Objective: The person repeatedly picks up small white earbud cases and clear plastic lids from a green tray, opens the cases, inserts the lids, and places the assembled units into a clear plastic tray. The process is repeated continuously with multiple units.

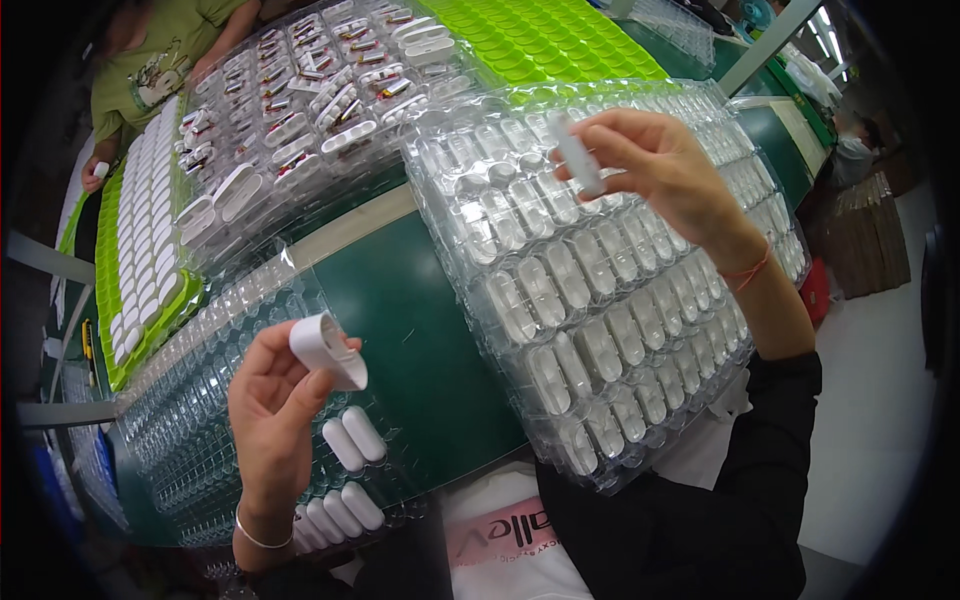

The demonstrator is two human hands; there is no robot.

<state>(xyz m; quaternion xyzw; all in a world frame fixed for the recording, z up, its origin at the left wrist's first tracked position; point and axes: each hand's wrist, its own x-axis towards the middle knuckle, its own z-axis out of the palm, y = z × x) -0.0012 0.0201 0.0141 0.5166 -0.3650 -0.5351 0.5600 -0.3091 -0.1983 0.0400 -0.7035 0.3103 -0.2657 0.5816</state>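
My left hand [272,425] is closed round a white, hollow oval plastic shell [330,352], its open end turned up. Raised over the right-hand trays, my right hand [665,165] pinches a pale, narrow oval plastic piece [577,158], slightly blurred. Beneath it lies a stack of clear plastic trays [478,318] with rows of translucent oval pieces [567,275] in their pockets. Below my left hand, several closed white oval cases [356,438] rest in a clear tray [215,410] whose other pockets show no white pieces.
A green table [400,320] shows between the trays. Farther back are clear trays of small mixed parts [300,80], a lime-green tray [550,40] and another holding white pieces [145,240]. At the far left, another person's hand [97,172] holds a small white piece.
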